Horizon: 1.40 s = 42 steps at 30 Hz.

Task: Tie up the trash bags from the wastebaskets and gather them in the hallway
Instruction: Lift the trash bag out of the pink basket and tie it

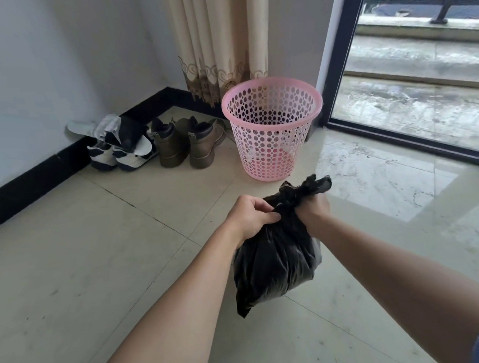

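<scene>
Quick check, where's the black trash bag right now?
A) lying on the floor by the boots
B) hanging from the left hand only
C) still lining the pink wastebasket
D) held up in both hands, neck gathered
D: the black trash bag hangs clear of the floor, its bunched neck gripped by the left hand and the right hand, while the pink wastebasket stands behind it with no liner.

Bright daylight from the glass door (409,64), glare on the floor tiles (375,181), wide-angle bending at edges

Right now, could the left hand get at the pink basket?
Probably not yet: the left hand grips the bag's neck, as does the right hand. The floor toward the basket looks clear.
</scene>
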### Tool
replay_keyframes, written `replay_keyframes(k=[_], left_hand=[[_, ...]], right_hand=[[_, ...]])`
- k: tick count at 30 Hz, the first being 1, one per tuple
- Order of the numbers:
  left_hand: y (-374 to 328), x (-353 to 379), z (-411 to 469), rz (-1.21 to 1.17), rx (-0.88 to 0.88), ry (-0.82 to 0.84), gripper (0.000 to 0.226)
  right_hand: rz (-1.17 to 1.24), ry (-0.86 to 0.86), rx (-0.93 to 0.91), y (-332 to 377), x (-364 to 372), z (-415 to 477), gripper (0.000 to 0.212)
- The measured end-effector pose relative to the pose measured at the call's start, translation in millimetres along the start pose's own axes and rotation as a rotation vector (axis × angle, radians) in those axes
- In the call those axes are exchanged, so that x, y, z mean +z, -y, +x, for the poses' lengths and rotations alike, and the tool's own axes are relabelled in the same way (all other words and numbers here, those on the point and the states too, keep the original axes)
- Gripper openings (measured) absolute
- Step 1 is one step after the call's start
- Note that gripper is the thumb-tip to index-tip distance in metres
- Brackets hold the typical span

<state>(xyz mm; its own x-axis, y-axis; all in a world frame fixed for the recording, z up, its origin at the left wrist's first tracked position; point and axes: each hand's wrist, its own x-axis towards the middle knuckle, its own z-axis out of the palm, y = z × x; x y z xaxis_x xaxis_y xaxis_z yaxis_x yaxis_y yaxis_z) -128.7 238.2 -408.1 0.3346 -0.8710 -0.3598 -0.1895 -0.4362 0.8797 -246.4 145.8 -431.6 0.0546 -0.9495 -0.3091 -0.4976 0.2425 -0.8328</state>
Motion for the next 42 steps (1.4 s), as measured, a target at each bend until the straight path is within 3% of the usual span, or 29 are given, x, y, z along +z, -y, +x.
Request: replay_keyframes(k=[3, 6, 8, 10, 12, 15, 17, 22, 26, 31, 34, 39, 42], left_hand=[[19.6, 2.1, -0.1, 0.034, -0.081, -0.019, 0.013], [36.0, -5.0, -0.6, 0.062, -0.159, 0.044, 0.009], [41.0, -9.8, -1.5, 0.060, -0.192, 0.065, 0.009], [40.5, -13.5, -0.8, 0.056, -0.218, 0.091, 0.009], [37.2, -16.7, 3.9, 0.058, -0.233, 0.052, 0.009], [30.2, -17.9, 16.9, -0.011, -0.172, -0.229, 0.009], [24.9, -13.5, 26.1, -0.004, -0.089, -0.286, 0.016], [16.0, 9.1, 37.6, 0.131, -0.033, -0.018, 0.021], [9.9, 17.9, 35.8, 0.158, -0.034, 0.024, 0.016], [-13.8, -1.1, 29.2, -0.027, -0.067, 0.135, 0.023], [-23.0, -11.2, 20.0, 0.041, -0.051, 0.231, 0.033], [-12.6, -31.7, 20.6, 0.351, 0.010, 0.091, 0.023], [-2.0, -33.0, 20.1, 0.516, 0.035, -0.025, 0.023]], right_hand=[[0.318, 0.349, 0.247, -9.2, 2.8, -3.9, 0.020], [0.262, 0.648, 0.303, -11.4, -11.8, -13.6, 0.018], [0.109, 0.705, 0.300, -7.3, -20.6, -15.2, 0.041], [0.026, 0.572, 0.231, 1.8, -23.3, -13.6, 0.058], [0.106, 0.333, 0.171, 7.3, -23.4, -9.1, 0.058], [0.233, 0.145, 0.205, 7.8, -28.7, 2.2, 0.043], [0.248, 0.166, 0.257, 1.7, -30.9, 5.8, 0.035], [0.283, 0.238, 0.339, -10.6, -31.2, 7.2, 0.031], [0.349, 0.204, 0.337, -9.1, -37.0, 8.9, 0.038], [0.912, 0.174, 0.501, -5.4, -37.9, 11.9, 0.044], [1.108, 0.138, 0.536, 1.1, -34.5, 13.0, 0.045], [0.983, 0.066, 0.568, -1.6, -35.6, 20.8, 0.045], [0.829, 0.138, 0.566, -12.8, -38.5, 22.2, 0.042]])
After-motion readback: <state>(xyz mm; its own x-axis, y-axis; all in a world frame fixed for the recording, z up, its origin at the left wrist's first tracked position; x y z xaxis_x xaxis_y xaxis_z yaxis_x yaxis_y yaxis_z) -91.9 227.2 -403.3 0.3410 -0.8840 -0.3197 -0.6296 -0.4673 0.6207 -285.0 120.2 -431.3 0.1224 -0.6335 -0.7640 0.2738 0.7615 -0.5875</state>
